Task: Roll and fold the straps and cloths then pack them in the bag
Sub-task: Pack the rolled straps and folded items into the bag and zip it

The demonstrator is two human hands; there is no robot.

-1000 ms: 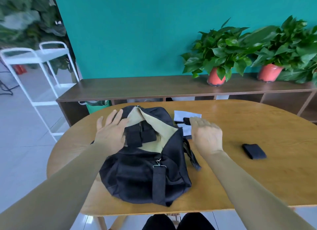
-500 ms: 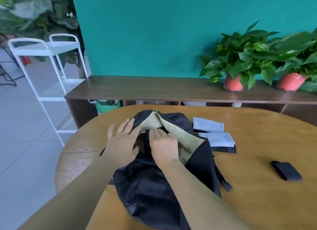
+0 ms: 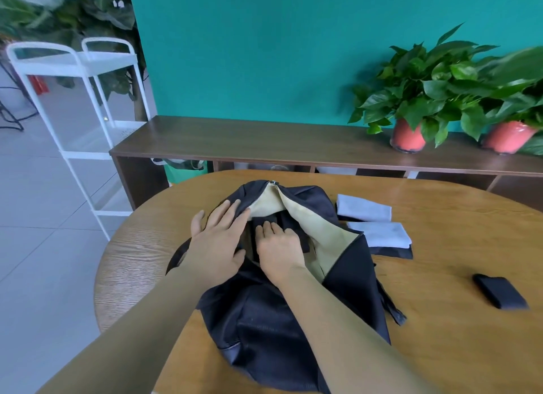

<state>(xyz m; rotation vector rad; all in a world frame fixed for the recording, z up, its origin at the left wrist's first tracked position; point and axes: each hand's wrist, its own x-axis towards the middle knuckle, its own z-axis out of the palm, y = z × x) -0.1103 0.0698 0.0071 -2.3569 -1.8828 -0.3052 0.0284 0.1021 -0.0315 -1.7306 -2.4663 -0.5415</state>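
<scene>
Since right hand (image 3: 279,248) has come from cloths (image 3: 379,233) into bag (image 3: 279,320) mouth, it is pressing dark bundle (image 3: 286,217), probably strap, flat-fingered, gripping nothing. Straight-fingered left hand (image 3: 217,243) is pinning bag flap just left of it. Cloths and rolled strap (image 3: 499,290) are waiting to right, unpacked.

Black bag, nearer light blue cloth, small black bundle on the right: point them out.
black bag (image 3: 252,326), head view, dark front panel.
nearer light blue cloth (image 3: 379,234), head view, middle of top face.
small black bundle (image 3: 501,290), head view, centre of top.
</scene>
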